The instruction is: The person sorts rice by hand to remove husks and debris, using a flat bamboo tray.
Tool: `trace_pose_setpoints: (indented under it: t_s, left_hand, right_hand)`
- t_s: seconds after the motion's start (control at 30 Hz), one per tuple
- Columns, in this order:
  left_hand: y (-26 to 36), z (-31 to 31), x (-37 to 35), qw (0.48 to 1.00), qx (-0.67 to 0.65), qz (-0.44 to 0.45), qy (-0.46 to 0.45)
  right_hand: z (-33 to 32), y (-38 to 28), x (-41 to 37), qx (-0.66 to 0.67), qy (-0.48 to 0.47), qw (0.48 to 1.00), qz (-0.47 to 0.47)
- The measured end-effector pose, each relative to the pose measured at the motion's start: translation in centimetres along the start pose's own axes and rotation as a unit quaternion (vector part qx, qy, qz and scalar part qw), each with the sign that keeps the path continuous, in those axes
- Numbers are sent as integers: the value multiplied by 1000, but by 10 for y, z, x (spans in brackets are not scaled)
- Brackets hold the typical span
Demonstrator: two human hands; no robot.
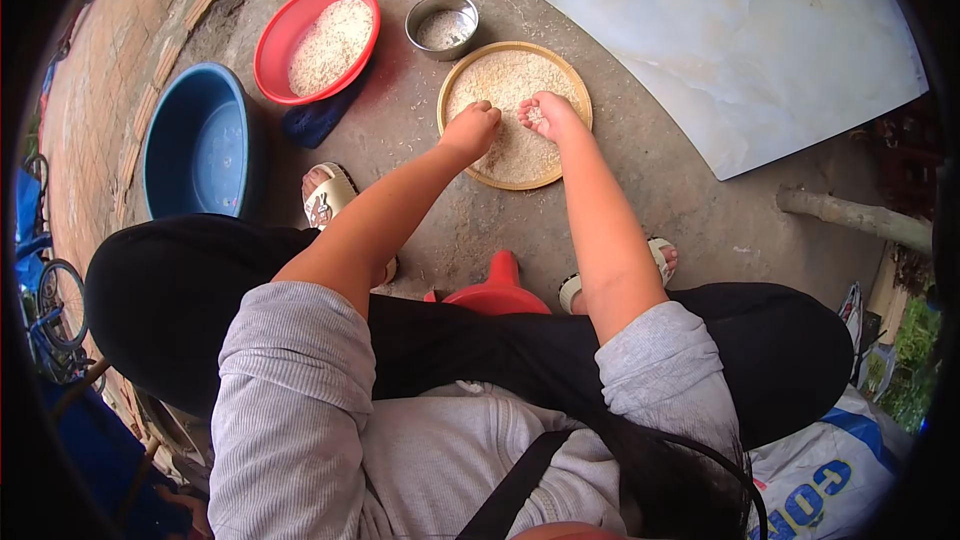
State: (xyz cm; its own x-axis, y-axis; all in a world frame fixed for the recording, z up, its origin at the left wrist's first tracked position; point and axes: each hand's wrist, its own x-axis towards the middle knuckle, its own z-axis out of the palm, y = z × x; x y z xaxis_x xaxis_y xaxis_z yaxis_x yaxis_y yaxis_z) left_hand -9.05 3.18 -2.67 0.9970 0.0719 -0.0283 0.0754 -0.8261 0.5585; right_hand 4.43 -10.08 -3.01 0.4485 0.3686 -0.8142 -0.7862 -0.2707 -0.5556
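A round woven tray (444, 100) with a raised rim lies on the ground, covered in pale rice grains (510, 162). Over its left half is my left hand (473, 130), fingers curled together; whatever they hold, if anything, is hidden. My right hand (550, 116) is cupped palm up above the tray's right half, with some rice in its palm and curled fingers. Just behind the tray stands a metal pot (413, 32) with a little rice inside. A red basin (268, 58) holding more rice sits to its left.
A blue tub (196, 145) stands at left, beside a dark blue cloth (318, 120). A marbled sheet (740, 40) covers the upper right, near a wooden pole (855, 216). A red plastic stool (495, 292) is between my legs. Scattered grains lie on the concrete.
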Motion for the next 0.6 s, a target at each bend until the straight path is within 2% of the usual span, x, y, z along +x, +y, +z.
trace_pose_setpoints:
  t_s: [0.17, 0.33, 0.47, 0.53, 0.6]
  left_hand:
    - [-4, 0, 1, 1000, -14, -7, -21]
    - [20, -14, 12, 984, -117, 9, 133]
    - [42, -22, 21, 980, -136, 46, 140]
    - [43, -20, 19, 981, -124, 56, 139]
    - [45, -22, 17, 982, -112, 64, 138]
  right_hand:
    - [-1, 1, 3, -1, -5, 1000, -3]
    - [3, 0, -2, 14, -5, 1000, 9]
    - [7, 0, -6, 51, -10, 999, 12]
    - [8, 3, -3, 69, 6, 997, -41]
    - [5, 3, -2, 61, -8, 998, -22]
